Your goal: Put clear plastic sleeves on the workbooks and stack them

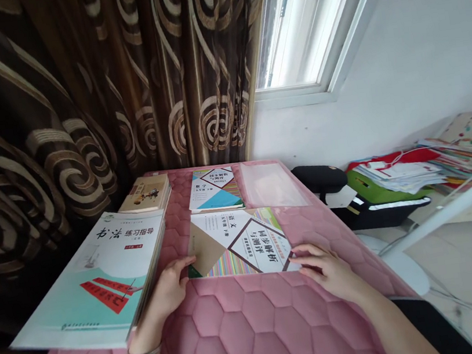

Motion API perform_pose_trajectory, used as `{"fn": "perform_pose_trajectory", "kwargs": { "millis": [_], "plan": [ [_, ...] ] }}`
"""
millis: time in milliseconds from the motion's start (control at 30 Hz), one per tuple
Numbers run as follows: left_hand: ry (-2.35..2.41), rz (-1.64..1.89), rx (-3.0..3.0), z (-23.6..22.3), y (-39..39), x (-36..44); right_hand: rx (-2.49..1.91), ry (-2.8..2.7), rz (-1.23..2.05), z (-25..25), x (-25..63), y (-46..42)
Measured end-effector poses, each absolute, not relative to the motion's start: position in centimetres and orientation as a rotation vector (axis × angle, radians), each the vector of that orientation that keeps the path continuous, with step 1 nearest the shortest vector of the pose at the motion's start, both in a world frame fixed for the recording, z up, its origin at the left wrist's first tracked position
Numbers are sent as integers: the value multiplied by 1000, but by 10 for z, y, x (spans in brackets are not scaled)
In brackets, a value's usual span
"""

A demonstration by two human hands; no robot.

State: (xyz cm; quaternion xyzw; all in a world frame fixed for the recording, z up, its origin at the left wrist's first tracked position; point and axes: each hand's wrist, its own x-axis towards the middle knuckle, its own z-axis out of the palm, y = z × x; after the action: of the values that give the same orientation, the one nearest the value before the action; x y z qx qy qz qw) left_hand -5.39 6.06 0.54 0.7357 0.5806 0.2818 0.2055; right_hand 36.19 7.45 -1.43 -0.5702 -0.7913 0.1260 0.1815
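A workbook point(239, 244) with a white, tan and striped cover lies on the pink quilted cloth in front of me, turned sideways. My left hand point(170, 290) grips its left edge with fingertips and wears a silver bangle on the wrist. At the opposite edge, my right hand point(328, 269) has its thumb and fingers on the near right corner. Just beyond lies a second workbook point(214, 190) with a blue and white cover. Left of my left hand is a stack of larger books point(100, 272), topped by a teal and white calligraphy book.
Behind that stack sits a pile of smaller tan books point(145, 194). A translucent sheet point(270, 184) lies at the back right of the pink cloth point(248, 327). Patterned curtains point(186, 72) hang behind. Right of the table are a white stand point(444, 218) and piled papers point(402, 171).
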Motion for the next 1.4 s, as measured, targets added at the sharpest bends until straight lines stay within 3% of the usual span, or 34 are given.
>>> {"fn": "perform_pose_trajectory", "kwargs": {
  "millis": [367, 700, 1100, 1400],
  "plan": [
    [1615, 602, 2398, 12, 45, 50, -1417, -2341, 195, 1, 299, 68],
    [1680, 678, 2386, 4, 47, 56, -1403, -2288, 116, -6, 223, 65],
    [1709, 626, 2202, 12, 58, -6, -1315, -2306, 477, -5, 307, 83],
    [1670, 792, 1921, 5, 67, -45, -1400, -2207, 805, 13, 342, 86]
  ]
}}
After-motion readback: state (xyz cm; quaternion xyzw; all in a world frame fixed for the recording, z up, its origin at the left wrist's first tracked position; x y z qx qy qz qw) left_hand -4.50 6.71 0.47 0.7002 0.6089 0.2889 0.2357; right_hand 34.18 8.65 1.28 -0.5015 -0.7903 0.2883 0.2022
